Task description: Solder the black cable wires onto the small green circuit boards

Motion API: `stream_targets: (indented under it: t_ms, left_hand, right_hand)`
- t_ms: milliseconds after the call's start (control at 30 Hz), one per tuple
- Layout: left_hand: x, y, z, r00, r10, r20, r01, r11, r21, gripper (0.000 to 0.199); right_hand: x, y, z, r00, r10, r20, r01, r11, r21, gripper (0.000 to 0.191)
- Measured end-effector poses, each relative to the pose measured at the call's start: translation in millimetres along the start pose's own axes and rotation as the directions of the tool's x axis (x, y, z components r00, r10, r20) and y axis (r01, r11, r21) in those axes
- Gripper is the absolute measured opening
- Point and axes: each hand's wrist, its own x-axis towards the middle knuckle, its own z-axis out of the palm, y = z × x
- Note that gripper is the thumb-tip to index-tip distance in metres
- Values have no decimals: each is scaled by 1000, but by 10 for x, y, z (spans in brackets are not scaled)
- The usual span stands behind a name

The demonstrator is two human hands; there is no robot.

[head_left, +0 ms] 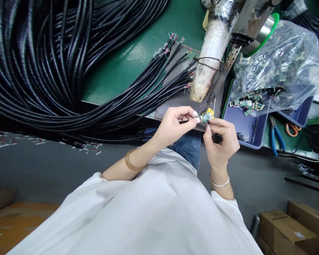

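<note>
Between thumb and fingers, my left hand [178,122] pinches a small green circuit board [206,117] near its left end, along with what looks like a black cable's end. My right hand [223,140] is closed at the board's right side, thumb and index finger together by a thin white wire [206,123]. Whether the right fingers grip the wire or the board edge I cannot tell. Just above the board is the tip of a soldering iron [211,97], pointing down from a holder. A bit of yellow [210,112] shows behind the board.
Thick bundles of black cable [69,71] cover the bench's left side, stripped ends [172,39] near the middle. A wrapped post [208,60] and solder spool [263,35] stand ahead. Right are a purple tray [257,136], a plastic bag of boards [287,60] and blue-handled pliers [275,136].
</note>
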Motion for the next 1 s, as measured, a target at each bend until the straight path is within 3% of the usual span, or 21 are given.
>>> stream_targets:
  t_ms: [300,600,767,1000]
  left_hand:
    - [28,12,59,991,78,-109,-66,992,104,7]
    - [19,17,38,981,161,-109,-138,971,196,7]
    - [27,36,31,986,123,-110,-105,982,159,9]
    - [43,54,-3,1000,18,-25,-15,993,117,10]
  right_hand:
    - [91,11,39,999,16,-31,-15,999,35,17]
    - [143,-7,72,1000,-5,-27,4,1000,-11,17]
    - [133,-40,36,1000,9,-1,-9,1000,4,16]
    - [66,2,19,998,28,48,-30,999,45,17]
